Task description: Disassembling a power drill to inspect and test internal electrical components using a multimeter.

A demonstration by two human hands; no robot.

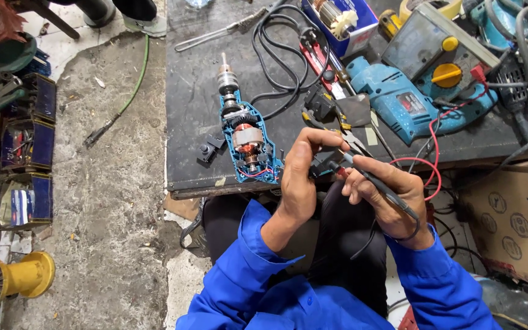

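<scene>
Before you stands a dark, scuffed metal workbench (194, 110). On it lies an opened blue drill half-shell with copper-wound motor and steel chuck (244, 137), with a small black switch part (208, 150) just beside it. Farther right rest a coiled black cable (276, 58), a blue closed drill body (398, 101), and a blue box (346, 24).
</scene>
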